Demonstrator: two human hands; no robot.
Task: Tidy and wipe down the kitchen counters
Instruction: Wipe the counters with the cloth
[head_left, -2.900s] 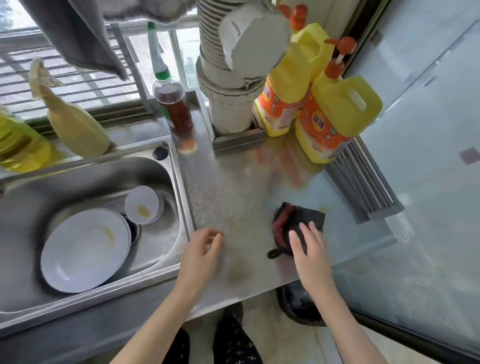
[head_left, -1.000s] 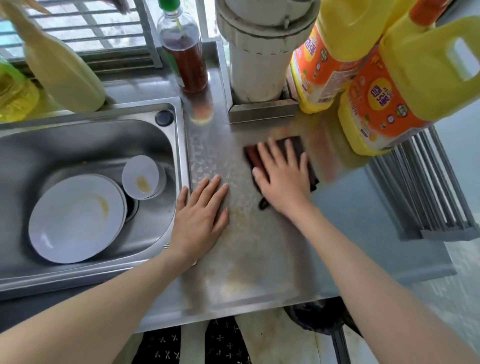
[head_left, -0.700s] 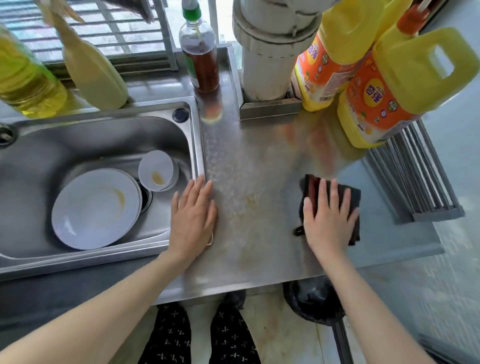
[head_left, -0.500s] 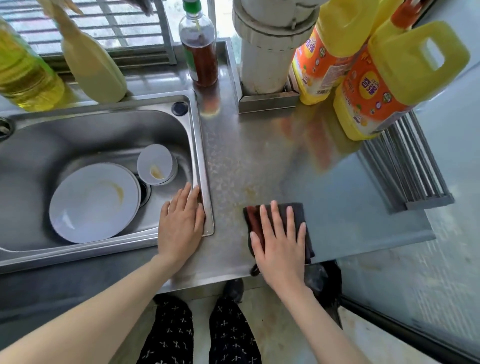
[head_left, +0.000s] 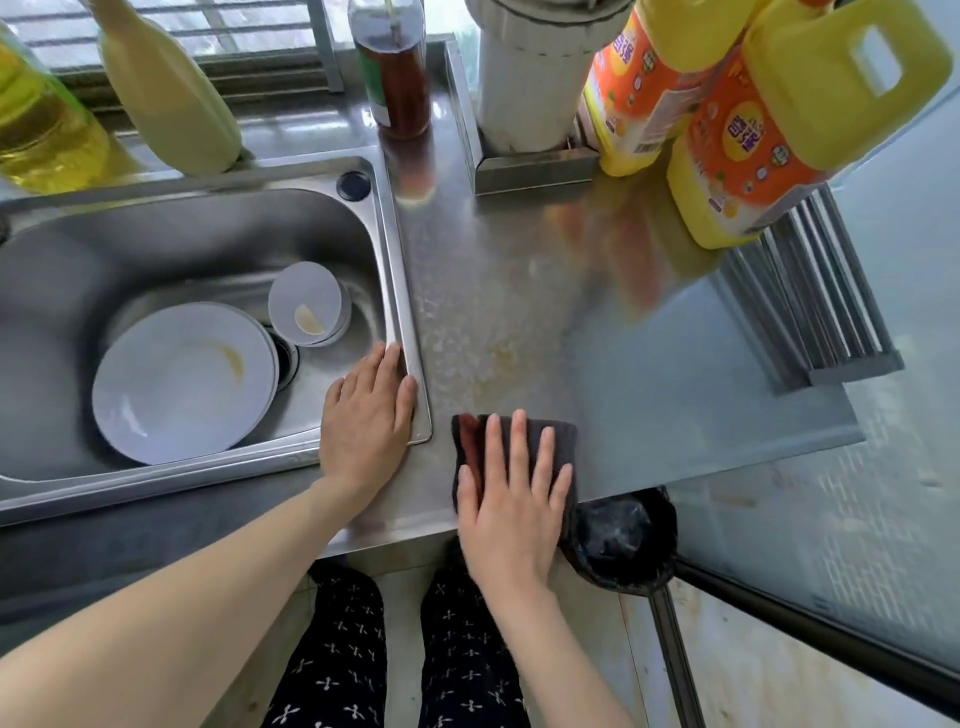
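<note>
A dark cloth (head_left: 470, 441) with a reddish stripe lies on the stainless steel counter (head_left: 649, 395) close to its front edge. My right hand (head_left: 511, 493) presses flat on the cloth with straight, spread fingers. My left hand (head_left: 366, 418) rests flat on the front right corner of the sink rim (head_left: 410, 312), fingers straight. Yellowish smears mark the counter just beyond the cloth.
The sink holds a white plate (head_left: 182, 379) and a small white bowl (head_left: 309, 304). Two yellow detergent jugs (head_left: 769, 130), a white pipe (head_left: 524, 78), a brown sauce bottle (head_left: 397, 67) and oil bottles (head_left: 41, 119) line the back. A metal rack (head_left: 815, 306) lies at right, a black bin (head_left: 623, 535) below.
My right hand has swept the cloth from the back of the counter out to the right and then back to the front edge. My left hand slid left onto the sink rim.
</note>
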